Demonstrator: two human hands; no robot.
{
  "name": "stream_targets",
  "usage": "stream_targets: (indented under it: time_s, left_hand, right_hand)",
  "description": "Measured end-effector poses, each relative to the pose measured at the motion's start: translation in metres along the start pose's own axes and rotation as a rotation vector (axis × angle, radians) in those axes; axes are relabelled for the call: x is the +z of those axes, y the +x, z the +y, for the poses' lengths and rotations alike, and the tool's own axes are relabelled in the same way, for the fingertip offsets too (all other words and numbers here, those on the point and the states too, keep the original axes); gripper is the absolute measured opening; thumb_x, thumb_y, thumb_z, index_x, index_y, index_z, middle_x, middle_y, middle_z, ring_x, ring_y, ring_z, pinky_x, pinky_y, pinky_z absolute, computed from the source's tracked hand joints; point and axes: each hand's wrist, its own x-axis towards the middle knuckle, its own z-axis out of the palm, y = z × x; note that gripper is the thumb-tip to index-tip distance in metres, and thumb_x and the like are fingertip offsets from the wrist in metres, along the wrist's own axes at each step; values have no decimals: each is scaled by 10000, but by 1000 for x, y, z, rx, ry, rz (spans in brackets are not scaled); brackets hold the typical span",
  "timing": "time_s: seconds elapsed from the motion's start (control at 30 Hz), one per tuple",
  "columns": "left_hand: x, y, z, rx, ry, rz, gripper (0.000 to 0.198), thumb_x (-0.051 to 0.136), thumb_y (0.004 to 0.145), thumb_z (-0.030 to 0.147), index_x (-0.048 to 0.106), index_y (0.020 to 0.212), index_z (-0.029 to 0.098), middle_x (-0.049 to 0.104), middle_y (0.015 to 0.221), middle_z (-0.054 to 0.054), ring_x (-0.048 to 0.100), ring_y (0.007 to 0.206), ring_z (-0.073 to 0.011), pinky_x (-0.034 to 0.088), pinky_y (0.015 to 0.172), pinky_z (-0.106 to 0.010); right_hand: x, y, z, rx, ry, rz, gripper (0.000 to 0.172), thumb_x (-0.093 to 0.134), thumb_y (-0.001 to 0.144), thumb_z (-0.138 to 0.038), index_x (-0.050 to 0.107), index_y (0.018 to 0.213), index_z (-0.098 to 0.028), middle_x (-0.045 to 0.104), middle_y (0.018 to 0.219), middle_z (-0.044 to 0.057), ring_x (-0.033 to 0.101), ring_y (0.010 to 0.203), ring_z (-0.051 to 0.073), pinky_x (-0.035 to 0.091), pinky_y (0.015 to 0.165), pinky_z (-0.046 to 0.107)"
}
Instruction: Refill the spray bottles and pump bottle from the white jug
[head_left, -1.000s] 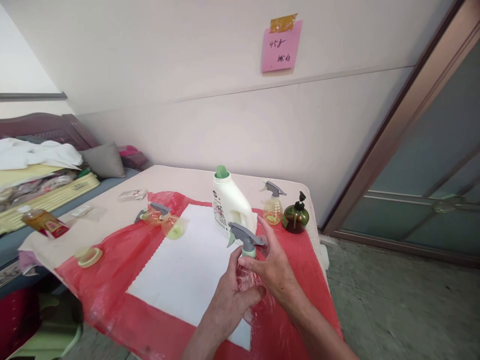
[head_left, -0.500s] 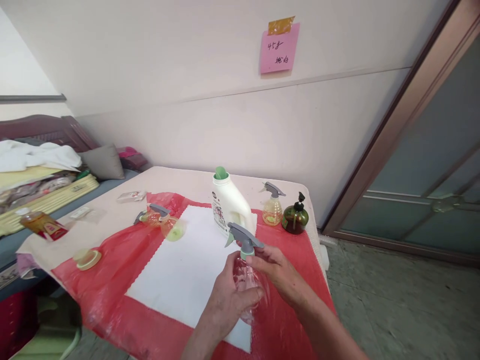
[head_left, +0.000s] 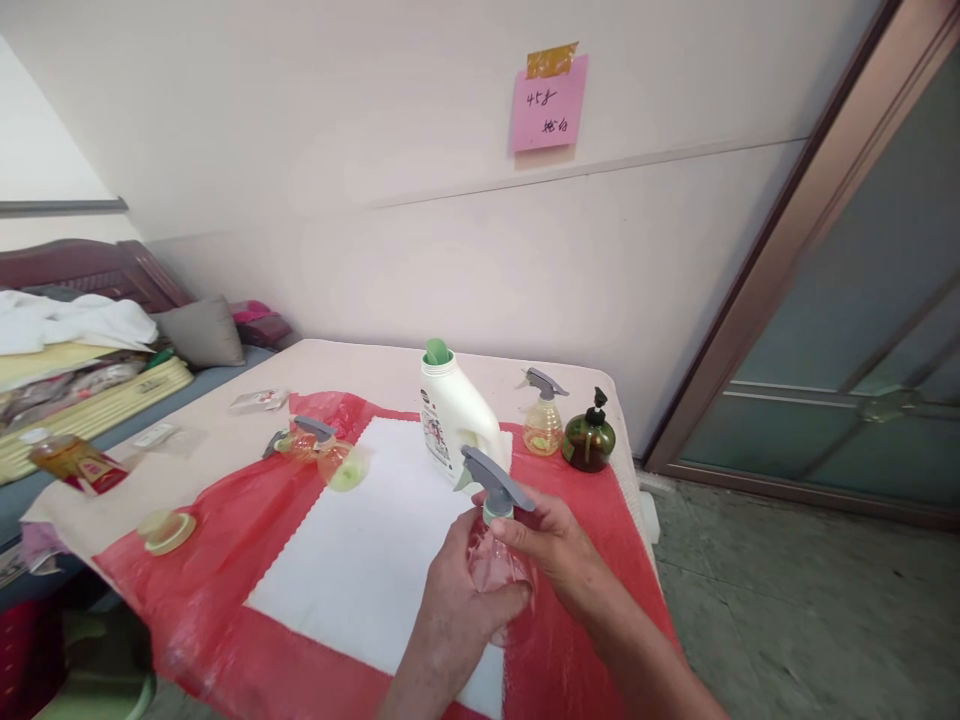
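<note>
- A clear spray bottle is clasped around its body by the left hand; its collar is pinched by the right hand.
- It is held nearly upright in front of a white jug.
- Farther off, a yellow spray bottle is set beside a green pump bottle.
- A pink note is taped to the wall.

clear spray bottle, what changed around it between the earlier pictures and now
The right hand has brought its raised finger down and curled it in by the clear spray bottle's grey head. Nothing was let go: the left hand still holds the body. The white jug and green pump bottle stayed put.
</note>
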Motion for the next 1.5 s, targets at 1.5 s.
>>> stream_targets:
  time_s: [1.5]
  left_hand:
    - [-36, 25, -24, 109, -516, 553, 448, 657, 756, 543, 618, 1036, 194, 654, 1025, -70, 631, 935, -204, 483, 796, -320]
  right_hand:
    - [27, -2, 73, 130, 486, 11, 702, 836, 594, -280, 516, 1217, -322, 533, 1329, 50, 612, 1058, 252, 436, 949, 443]
